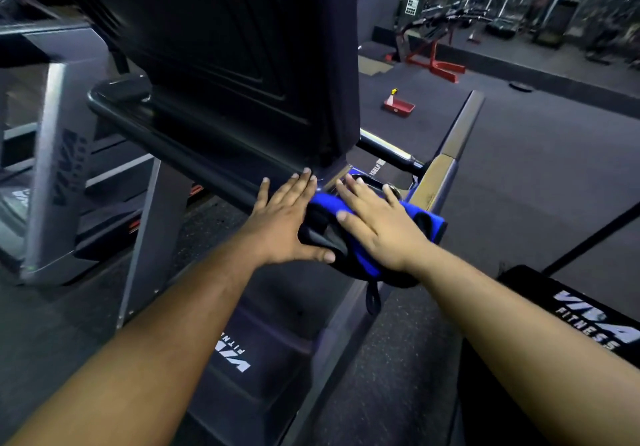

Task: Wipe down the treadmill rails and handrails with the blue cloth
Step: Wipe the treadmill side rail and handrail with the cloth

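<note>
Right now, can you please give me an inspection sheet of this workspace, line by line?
Surface: grey treadmill rail under the console.
Job's things: blue cloth, bunched, lying on the rail.
Clutter: red tray with a spray bottle on the floor beyond.
Hands: left hand flat, fingers spread, thumb on the cloth edge; right hand flat, pressing the cloth.
Cables: nothing seen; a dark loop hangs from the cloth.
Surroundings: another treadmill frame to the left; red bench and racks far behind.

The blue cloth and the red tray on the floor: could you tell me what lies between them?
In the head view, the black handrail crosses between the blue cloth and red tray.
</note>
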`<state>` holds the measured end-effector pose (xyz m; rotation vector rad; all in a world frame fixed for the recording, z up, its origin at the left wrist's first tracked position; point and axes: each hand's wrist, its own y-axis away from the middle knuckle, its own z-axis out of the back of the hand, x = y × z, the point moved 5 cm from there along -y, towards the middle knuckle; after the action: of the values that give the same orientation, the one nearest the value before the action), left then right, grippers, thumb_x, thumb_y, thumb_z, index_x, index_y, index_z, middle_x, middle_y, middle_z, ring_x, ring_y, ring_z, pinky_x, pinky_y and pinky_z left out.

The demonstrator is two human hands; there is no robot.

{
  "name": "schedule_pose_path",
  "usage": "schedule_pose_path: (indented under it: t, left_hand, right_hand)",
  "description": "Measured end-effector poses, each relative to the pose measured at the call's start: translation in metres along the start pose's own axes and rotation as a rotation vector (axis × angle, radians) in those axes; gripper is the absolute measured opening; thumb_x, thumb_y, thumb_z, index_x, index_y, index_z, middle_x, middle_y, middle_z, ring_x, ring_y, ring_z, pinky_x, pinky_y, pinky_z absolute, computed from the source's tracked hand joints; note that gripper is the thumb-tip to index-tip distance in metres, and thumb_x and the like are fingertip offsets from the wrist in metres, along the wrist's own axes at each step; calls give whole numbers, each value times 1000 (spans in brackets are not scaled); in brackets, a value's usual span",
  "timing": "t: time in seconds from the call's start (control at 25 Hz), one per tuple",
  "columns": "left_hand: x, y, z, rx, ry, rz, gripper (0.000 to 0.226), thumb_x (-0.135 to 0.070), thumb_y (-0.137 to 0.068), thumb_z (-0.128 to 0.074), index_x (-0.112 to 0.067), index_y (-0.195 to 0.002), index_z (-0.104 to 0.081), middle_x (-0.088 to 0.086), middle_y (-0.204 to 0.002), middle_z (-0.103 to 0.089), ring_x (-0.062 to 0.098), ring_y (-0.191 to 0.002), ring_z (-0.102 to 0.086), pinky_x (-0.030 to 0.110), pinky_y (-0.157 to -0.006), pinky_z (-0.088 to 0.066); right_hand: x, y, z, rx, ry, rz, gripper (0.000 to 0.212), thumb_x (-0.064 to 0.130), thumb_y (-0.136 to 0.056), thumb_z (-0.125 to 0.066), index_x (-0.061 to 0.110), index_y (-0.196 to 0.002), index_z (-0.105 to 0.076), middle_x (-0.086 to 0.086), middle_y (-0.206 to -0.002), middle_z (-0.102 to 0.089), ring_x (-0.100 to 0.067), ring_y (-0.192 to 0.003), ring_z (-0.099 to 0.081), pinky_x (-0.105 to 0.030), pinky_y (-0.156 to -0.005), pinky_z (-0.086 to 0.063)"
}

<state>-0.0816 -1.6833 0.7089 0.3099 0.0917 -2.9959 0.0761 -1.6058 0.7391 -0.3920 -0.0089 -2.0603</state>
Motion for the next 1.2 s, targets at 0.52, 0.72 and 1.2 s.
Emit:
schedule_pose_path:
  t: [0.52, 0.72, 1.2]
  left_hand:
    - [2, 0, 2, 111, 87, -80, 171, -109, -20, -34, -19, -152, 27, -5, -153, 42, 14, -147, 30, 53, -114, 27]
    - [2, 0, 0, 111, 40, -73, 171, -109, -19, -33, -20, -152, 28, -5, -155, 41, 13, -147, 30, 54, -115, 25]
    - [2, -1, -1, 50, 64, -31, 160, -109, -30, -30, -23, -151, 28, -9, -156, 38, 9, -148, 27, 51, -116, 25]
  right_hand:
    - [13, -10, -5, 163, 180, 76, 48, 51, -101, -24, 17, -93, -58, -7, -93, -69, -29, -98, -60, -41, -106, -36]
    - [-13, -9, 5, 325, 448, 174, 65, 63, -91, -11, 18, -69, -52, 1, -66, -61, -19, -86, -61, -55, -120, 1]
    - [-56, 53, 11, -75, 165, 184, 67, 61, -96, -30, 23, -151, -35, 4, -157, -36, -14, -147, -29, -52, -119, -20]
